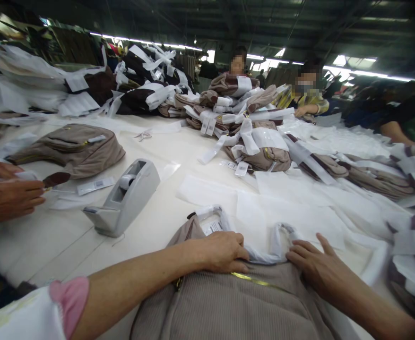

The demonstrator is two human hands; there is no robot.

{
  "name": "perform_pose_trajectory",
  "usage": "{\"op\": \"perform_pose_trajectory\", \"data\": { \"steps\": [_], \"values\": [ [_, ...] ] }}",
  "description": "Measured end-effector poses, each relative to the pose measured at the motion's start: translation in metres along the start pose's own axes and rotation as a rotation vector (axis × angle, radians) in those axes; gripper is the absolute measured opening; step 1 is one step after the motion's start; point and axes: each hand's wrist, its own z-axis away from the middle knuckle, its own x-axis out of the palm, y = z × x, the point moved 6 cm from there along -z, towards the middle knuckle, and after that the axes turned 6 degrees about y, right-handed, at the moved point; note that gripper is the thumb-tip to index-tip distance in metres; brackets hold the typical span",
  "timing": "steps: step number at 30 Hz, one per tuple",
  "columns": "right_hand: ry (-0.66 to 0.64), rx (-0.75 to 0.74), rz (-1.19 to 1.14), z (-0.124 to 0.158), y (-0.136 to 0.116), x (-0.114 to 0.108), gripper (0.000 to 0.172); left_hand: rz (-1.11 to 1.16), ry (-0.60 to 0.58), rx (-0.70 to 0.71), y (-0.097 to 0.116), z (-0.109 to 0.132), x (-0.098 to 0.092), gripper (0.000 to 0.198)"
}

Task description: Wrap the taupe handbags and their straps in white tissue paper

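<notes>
A taupe corduroy bag [243,307] with a gold zipper lies in front of me on the table. Its strap [264,256], wrapped in white paper, loops along the far edge of the bag. My left hand [223,252] is closed at the bag's upper edge, its curled fingers over the fabric and wrapped strap; the fingertips are partly hidden. On the upper right corner rests my right hand [317,264], with fingers spread, thumb raised and fingertips touching the bag near the strap. A white barcode tag [212,227] shows inside the strap loop beyond my left hand.
A grey tape dispenser [125,198] stands left of the bag. Farther left, another person's hands [11,189] work beside a taupe bag [76,146]. White paper sheets [211,191] lie ahead. Paper-wrapped bags [264,151] are piled behind; co-workers stand beyond.
</notes>
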Motion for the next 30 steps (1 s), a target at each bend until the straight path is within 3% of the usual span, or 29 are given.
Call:
{"op": "perform_pose_trajectory", "data": {
  "steps": [3, 7, 11, 13, 15, 18, 20, 25, 30],
  "values": [
    [0.183, -0.075, -0.024, 0.003, -0.014, -0.008, 0.035, 0.002, -0.030, -0.015, 0.002, -0.001, -0.001, 0.027],
    [0.423, -0.112, -0.019, 0.016, -0.020, -0.026, 0.031, 0.090, -0.125, -0.136, 0.001, -0.007, -0.003, 0.039],
    [0.453, -0.094, 0.074, 0.030, -0.020, -0.023, 0.031, 0.215, -0.344, -0.232, -0.001, -0.016, 0.007, 0.044],
    [0.414, -0.029, 0.114, 0.039, -0.016, -0.015, 0.033, 0.254, -0.381, -0.236, 0.000, -0.020, 0.009, 0.054],
    [0.342, 0.133, 0.052, 0.048, -0.008, -0.006, 0.031, 0.228, -0.329, -0.212, 0.003, -0.025, 0.007, 0.056],
    [0.080, 0.498, -0.233, 0.056, 0.005, 0.012, 0.034, 0.180, -0.160, -0.168, 0.010, -0.032, 0.001, 0.053],
    [-0.061, 0.663, -0.395, 0.052, 0.005, 0.018, 0.041, 0.198, -0.052, -0.126, 0.018, -0.039, -0.001, 0.052],
    [0.123, 0.902, -0.640, 0.026, 0.008, 0.014, 0.049, 0.230, -0.023, -0.071, 0.029, -0.068, 0.014, 0.033],
    [0.293, 1.201, -1.079, 0.041, 0.009, 0.035, 0.059, 0.319, 0.141, -0.206, 0.018, -0.101, 0.027, 0.035]
  ]
}}
